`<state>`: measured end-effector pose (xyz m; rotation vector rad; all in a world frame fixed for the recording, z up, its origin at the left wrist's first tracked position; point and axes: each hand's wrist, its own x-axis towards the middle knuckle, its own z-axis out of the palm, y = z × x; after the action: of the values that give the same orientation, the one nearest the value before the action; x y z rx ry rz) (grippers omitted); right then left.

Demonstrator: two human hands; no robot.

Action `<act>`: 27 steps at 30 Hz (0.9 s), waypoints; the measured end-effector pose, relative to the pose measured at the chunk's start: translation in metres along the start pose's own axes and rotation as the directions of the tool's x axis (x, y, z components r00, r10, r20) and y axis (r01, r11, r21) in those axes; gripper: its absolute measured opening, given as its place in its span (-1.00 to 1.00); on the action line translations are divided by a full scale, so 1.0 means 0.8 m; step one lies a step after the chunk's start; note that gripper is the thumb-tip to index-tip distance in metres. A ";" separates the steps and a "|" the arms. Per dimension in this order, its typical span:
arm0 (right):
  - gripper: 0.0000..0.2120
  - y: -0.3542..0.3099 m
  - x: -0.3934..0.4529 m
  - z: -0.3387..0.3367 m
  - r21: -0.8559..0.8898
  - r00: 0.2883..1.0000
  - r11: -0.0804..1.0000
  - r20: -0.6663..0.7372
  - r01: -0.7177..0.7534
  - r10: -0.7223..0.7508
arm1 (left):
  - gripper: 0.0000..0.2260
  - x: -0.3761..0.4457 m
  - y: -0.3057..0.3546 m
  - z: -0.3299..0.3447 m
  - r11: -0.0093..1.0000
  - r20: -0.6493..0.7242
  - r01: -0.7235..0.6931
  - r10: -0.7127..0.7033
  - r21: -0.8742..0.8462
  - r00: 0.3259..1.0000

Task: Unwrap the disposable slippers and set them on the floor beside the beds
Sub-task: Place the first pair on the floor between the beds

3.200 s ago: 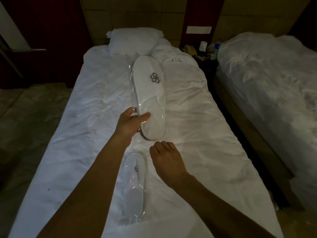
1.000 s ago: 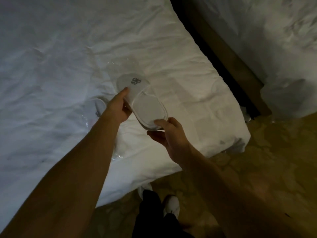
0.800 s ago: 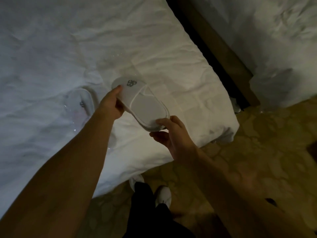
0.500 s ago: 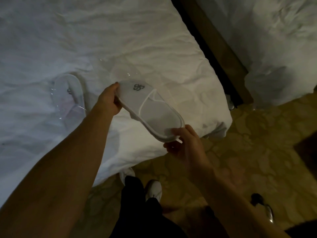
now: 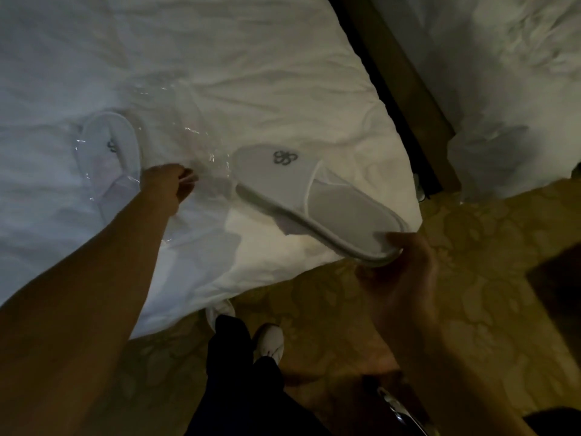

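My right hand [image 5: 399,272] grips the heel end of a white slipper [image 5: 311,199] with a grey logo, held in the air over the foot corner of the near bed [image 5: 220,58]. It looks like two slippers stacked. My left hand [image 5: 168,185] pinches the clear plastic wrapper [image 5: 201,158], which trails over the sheet, apart from the slipper. Another pair of slippers in a clear wrapper [image 5: 108,149] lies on the bed to the left of my left hand.
A second bed [image 5: 509,73] stands at the right, with a dark gap and a wooden frame [image 5: 399,83] between the two. Patterned yellow floor [image 5: 490,262] spreads below. My legs and white shoes [image 5: 270,341] stand at the bed's foot. A dark object [image 5: 559,278] sits at the right edge.
My right hand has pulled the slipper out of the wrapper and moved it right toward the floor. My left hand let go of the toe and now holds only the plastic.
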<state>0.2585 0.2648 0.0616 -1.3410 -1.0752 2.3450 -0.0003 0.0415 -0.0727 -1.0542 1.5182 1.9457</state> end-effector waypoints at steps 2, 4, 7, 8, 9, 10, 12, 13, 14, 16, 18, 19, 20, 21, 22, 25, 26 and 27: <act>-0.76 -0.004 0.001 -0.009 0.061 1.000 0.998 -0.020 0.001 0.001 | -0.86 -0.004 -0.008 -0.005 0.998 -0.007 -0.016 0.016 0.066 1.000; -0.71 -0.005 0.001 -0.012 0.081 1.000 0.997 -0.015 -0.004 0.006 | -0.85 -0.007 -0.018 -0.011 0.987 -0.050 -0.024 0.032 0.159 0.998; -0.72 0.000 0.002 -0.008 0.103 1.000 0.995 -0.020 -0.011 0.013 | -0.91 -0.022 -0.033 -0.018 0.951 -0.074 -0.036 0.062 0.308 0.995; -0.75 0.002 0.002 -0.004 0.114 1.000 0.993 -0.014 -0.015 0.017 | -0.82 -0.025 -0.038 -0.021 0.913 -0.108 -0.077 0.130 0.402 0.986; -0.78 0.004 0.002 -0.001 0.128 1.000 0.991 -0.004 -0.023 0.024 | -0.63 -0.027 -0.042 -0.023 0.833 -0.144 -0.130 0.243 0.538 0.959; -0.81 0.006 0.001 0.003 0.141 0.999 0.989 0.012 -0.037 0.036 | -0.47 -0.028 -0.046 -0.026 0.717 -0.158 -0.186 0.384 0.672 0.910; -0.90 0.010 -0.001 0.012 0.152 0.997 0.986 0.026 -0.075 0.072 | -0.37 -0.040 -0.051 -0.022 0.538 -0.084 -0.349 0.624 0.767 0.777; -0.92 0.011 -0.003 0.018 0.164 0.995 0.982 0.029 -0.096 0.093 | -0.40 -0.050 -0.051 -0.014 0.496 -0.045 -0.453 0.710 0.740 0.703; -0.91 0.012 -0.004 0.025 0.183 0.993 0.976 0.038 -0.121 0.116 | -0.44 -0.063 -0.053 -0.004 0.499 -0.031 -0.513 0.737 0.699 0.675; -0.89 0.015 -0.007 0.040 0.234 0.983 0.955 0.055 -0.185 0.177 | -0.57 -0.101 -0.055 0.026 0.636 0.024 -0.582 0.664 0.507 0.747; -0.92 0.019 -0.009 0.056 0.277 0.967 0.927 0.076 -0.255 0.243 | -0.64 -0.160 -0.060 0.058 0.897 0.176 -0.394 0.363 0.201 0.915; -0.95 0.021 -0.011 0.064 0.283 0.958 0.916 0.098 -0.285 0.268 | -0.60 -0.185 -0.065 0.067 0.969 0.289 -0.232 0.198 0.089 0.937; -0.95 0.021 -0.013 0.071 0.290 0.949 0.904 0.126 -0.312 0.287 | -0.52 -0.203 -0.072 0.072 0.995 0.400 -0.098 0.078 0.028 0.913; -0.90 0.022 -0.016 0.078 0.297 0.941 0.894 0.162 -0.335 0.299 | -0.43 -0.216 -0.080 0.075 1.000 0.477 -0.007 0.011 -0.009 0.879; -0.83 0.023 -0.019 0.084 0.301 0.932 0.886 0.199 -0.352 0.302 | -0.37 -0.226 -0.085 0.076 0.997 0.535 0.060 -0.028 -0.043 0.845; -0.66 0.021 -0.026 0.096 0.273 0.918 0.894 0.284 -0.355 0.278 | -0.25 -0.241 -0.087 0.072 0.976 0.669 0.182 -0.056 -0.121 0.741; -0.61 0.020 -0.027 0.099 0.256 0.915 0.901 0.301 -0.350 0.269 | -0.24 -0.239 -0.086 0.072 0.971 0.694 0.186 -0.030 -0.151 0.719; -0.58 0.018 -0.027 0.100 0.234 0.912 0.909 0.315 -0.344 0.264 | -0.24 -0.238 -0.085 0.073 0.971 0.709 0.172 -0.005 -0.165 0.705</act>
<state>0.2073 0.2047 0.0902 -1.1683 -0.5791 2.8551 0.1485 0.1358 0.0425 -0.3353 0.8125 2.1217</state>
